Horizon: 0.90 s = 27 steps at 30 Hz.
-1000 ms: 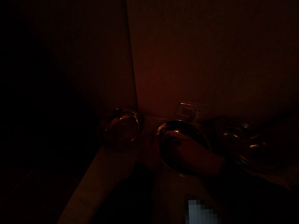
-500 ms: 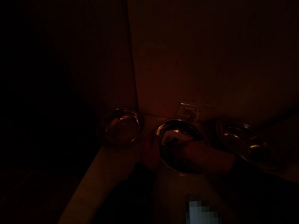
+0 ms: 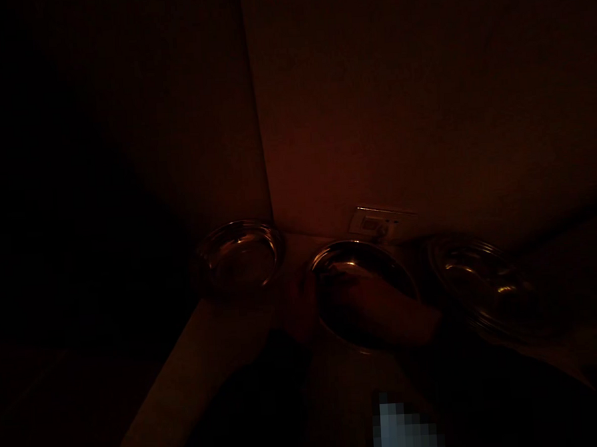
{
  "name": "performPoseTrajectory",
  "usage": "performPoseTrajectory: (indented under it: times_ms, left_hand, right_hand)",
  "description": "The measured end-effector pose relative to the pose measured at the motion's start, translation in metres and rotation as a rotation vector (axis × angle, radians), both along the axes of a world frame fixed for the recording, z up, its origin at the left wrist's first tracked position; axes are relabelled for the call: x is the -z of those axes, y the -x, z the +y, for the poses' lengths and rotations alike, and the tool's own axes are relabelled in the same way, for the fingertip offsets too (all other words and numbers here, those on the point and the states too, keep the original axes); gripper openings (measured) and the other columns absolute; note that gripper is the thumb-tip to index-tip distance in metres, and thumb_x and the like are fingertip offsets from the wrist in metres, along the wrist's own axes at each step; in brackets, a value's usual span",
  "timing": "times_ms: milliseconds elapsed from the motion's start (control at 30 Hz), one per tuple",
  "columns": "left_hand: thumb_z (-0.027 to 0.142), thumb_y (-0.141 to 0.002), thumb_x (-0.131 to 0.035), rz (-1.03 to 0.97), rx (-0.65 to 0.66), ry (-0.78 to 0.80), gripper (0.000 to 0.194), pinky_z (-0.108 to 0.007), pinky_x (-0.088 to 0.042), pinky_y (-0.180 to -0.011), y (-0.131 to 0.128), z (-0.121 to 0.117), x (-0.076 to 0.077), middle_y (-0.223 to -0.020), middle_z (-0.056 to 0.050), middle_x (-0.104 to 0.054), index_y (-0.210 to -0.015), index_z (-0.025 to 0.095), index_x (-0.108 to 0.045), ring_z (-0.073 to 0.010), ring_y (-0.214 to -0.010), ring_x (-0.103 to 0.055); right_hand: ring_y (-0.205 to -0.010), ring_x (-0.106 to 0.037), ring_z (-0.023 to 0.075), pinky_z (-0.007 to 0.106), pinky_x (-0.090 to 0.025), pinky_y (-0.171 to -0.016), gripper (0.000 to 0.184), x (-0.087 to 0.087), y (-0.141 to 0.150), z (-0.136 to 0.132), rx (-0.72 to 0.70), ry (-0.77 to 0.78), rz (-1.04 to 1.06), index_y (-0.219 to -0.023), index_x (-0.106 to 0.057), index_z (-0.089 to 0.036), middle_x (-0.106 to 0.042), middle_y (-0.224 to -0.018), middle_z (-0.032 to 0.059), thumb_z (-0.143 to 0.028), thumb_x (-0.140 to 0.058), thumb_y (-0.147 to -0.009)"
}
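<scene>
left hand (image 3: 299, 310): lay just beside or against the left side of the middle bowl (image 3: 347, 243); too dark to tell whether open, closed or gripping the rim.
right hand (image 3: 383, 309): reached in from the right over the middle bowl, with fingers lost in shadow inside; could not be told as open, closed or gripping anything.
middle bowl: sat on the pale counter (image 3: 171, 383), between the left bowl (image 3: 248, 266) and the right bowl (image 3: 496, 273); shone at the rim.
left bowl: stood near the wall corner, well apart from the right bowl.
right bowl: stood beyond the right wrist, dimly lit.
wall plate (image 3: 381, 223): was fixed low on the wall (image 3: 348, 127), behind the middle bowl.
pale patch (image 3: 404, 435): showed pixelated at the bottom edge.
</scene>
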<state>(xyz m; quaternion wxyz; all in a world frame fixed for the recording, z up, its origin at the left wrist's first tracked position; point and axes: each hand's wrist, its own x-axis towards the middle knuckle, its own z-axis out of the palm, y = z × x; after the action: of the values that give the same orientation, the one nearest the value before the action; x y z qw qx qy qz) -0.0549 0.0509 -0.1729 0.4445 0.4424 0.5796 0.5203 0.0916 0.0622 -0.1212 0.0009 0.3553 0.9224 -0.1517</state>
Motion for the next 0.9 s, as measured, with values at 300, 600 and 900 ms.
performPoseTrajectory:
  times_ms: [300,600,900]
  left_hand:
    - [0.027,-0.09,-0.043,0.017,0.029,0.016,0.036,-0.037,-0.044,-0.097,0.002,0.0,0.003,-0.119,-0.01,-0.068,-0.117,0.015,-0.064,-0.0234,-0.11,-0.062]
    - [0.036,-0.085,-0.051,0.072,-0.05,0.085,0.035,-0.038,-0.047,-0.09,0.002,-0.001,-0.002,-0.107,-0.011,-0.071,-0.106,0.014,-0.067,-0.0254,-0.102,-0.064]
    - [0.028,-0.081,-0.054,0.103,-0.065,0.111,0.027,-0.038,-0.049,-0.088,0.0,-0.004,-0.005,-0.103,-0.012,-0.071,-0.1,0.013,-0.066,-0.025,-0.098,-0.065]
  right_hand:
    - [-0.106,-0.064,0.0215,0.03,-0.047,-0.089,0.032,0.003,-0.012,0.024,0.288,0.01,-0.102,-0.117,-0.066,-0.023,-0.068,-0.116,0.0097,-0.02,-0.053,-0.089]
    - [-0.102,-0.065,0.0213,0.028,-0.047,-0.087,0.026,-0.003,-0.02,0.027,0.355,-0.045,-0.174,-0.11,-0.069,-0.021,-0.07,-0.109,0.0118,-0.026,-0.051,-0.092]
    - [-0.089,-0.069,0.0248,0.032,-0.049,-0.072,0.027,-0.004,-0.027,0.029,0.413,-0.073,-0.259,-0.104,-0.069,-0.017,-0.072,-0.097,0.0135,-0.028,-0.046,-0.094]
